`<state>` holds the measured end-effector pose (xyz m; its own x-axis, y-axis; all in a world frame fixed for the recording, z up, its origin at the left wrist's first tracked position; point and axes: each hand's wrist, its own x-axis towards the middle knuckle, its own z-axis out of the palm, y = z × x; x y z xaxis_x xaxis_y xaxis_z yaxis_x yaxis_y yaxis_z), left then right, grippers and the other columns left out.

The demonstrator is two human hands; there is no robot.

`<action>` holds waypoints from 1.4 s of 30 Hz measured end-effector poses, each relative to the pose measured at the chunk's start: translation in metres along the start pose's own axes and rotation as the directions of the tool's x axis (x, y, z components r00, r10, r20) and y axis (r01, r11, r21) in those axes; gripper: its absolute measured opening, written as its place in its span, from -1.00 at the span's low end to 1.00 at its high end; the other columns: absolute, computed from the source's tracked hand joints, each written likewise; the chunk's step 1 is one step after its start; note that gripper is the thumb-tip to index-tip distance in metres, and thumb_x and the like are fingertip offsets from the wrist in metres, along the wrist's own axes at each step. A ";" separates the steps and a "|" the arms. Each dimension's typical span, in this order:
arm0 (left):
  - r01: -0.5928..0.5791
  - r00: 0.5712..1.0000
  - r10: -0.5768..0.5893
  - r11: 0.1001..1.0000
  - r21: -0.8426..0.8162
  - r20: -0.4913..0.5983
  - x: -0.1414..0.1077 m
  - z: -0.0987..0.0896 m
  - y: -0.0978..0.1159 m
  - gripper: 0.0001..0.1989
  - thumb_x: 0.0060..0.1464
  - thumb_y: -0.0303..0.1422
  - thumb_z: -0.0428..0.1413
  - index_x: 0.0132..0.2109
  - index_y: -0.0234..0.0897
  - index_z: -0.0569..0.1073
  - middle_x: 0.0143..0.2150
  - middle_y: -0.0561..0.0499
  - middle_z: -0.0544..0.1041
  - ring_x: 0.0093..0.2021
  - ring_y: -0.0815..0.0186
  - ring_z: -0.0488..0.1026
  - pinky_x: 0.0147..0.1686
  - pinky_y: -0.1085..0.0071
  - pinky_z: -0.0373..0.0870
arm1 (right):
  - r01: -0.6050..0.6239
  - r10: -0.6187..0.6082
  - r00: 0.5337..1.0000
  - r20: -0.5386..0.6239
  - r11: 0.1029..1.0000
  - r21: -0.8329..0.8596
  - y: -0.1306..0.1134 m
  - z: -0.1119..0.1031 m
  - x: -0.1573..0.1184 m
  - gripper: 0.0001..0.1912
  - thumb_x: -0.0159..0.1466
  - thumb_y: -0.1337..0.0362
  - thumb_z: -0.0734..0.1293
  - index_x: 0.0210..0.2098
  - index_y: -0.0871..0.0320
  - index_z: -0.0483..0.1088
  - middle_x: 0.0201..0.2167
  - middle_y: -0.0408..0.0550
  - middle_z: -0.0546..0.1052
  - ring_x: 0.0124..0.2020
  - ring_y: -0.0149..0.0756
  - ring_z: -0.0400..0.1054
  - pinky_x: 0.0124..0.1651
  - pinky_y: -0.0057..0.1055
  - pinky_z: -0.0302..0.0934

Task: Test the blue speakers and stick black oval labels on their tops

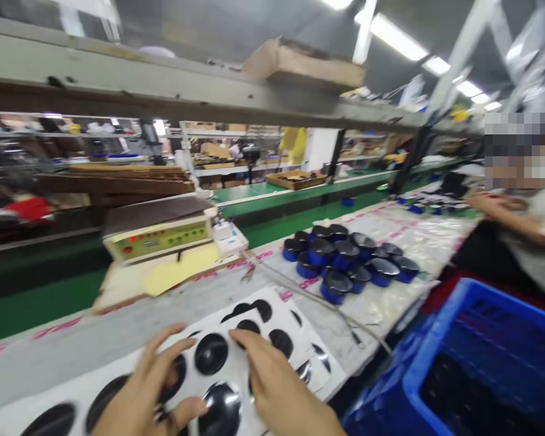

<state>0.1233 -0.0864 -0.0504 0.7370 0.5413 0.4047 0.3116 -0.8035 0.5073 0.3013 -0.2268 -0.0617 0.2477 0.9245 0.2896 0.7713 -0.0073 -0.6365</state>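
Observation:
White sheets bearing black round stickers [211, 354] lie spread on the bench in front of me, partly overlapping. My left hand [148, 387] is over the lower left of them, its thumb and fingers apart around some of the black circles. On the right side of the same sheets, my right hand [279, 381] has its fingers stretched out, the fingertips near a sticker at the upper middle. Its thumb is hidden. Beyond the sheets stands a cluster of blue round containers with black tops [345, 254].
A blue plastic crate [413, 381] stands at the lower right, dark things inside. A control box [158, 233] with a yellow paper [181, 269] sits at the back left. A cable [300, 290] crosses the bench. Overhead runs a shelf [163, 79]. A co-worker [531, 224] is at right.

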 end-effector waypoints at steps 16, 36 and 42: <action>-0.120 0.837 0.072 0.991 0.053 0.542 0.017 0.015 0.044 -0.56 -0.02 -0.67 0.00 0.02 -0.25 0.30 -0.07 -0.05 0.37 -0.06 0.19 0.30 -0.11 0.28 0.38 | 0.177 -0.207 0.971 -0.118 0.958 -0.225 0.025 0.023 -0.002 -0.33 0.08 0.62 0.02 0.17 0.19 0.16 0.11 0.07 0.41 0.17 -0.20 0.24 0.17 -0.01 0.22; -0.567 0.806 0.319 0.660 0.494 0.498 -0.017 0.016 0.043 -0.34 0.07 -0.66 -0.12 0.33 -0.42 0.00 0.04 -0.14 0.35 -0.11 0.11 0.27 -0.17 0.22 0.40 | 0.221 -0.265 0.958 -0.115 0.929 -0.296 0.020 0.020 -0.002 -0.43 0.16 0.61 -0.01 0.12 0.25 0.21 0.11 0.09 0.41 0.16 -0.22 0.26 0.13 -0.05 0.27; -0.578 0.811 0.363 0.619 0.533 0.459 -0.017 0.021 0.046 -0.42 0.10 -0.67 -0.15 0.29 -0.53 0.07 -0.03 -0.13 0.39 -0.18 0.13 0.30 -0.15 0.19 0.33 | 0.227 -0.273 0.955 -0.117 0.925 -0.305 0.020 0.020 -0.003 -0.45 0.17 0.62 -0.01 0.09 0.25 0.23 0.10 0.10 0.42 0.16 -0.20 0.26 0.13 0.01 0.25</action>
<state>0.1380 -0.1377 -0.0501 0.9860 0.0341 0.1633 0.0865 -0.9416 -0.3254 0.3038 -0.2226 -0.0895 0.0950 0.8402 0.5338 0.9483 0.0867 -0.3052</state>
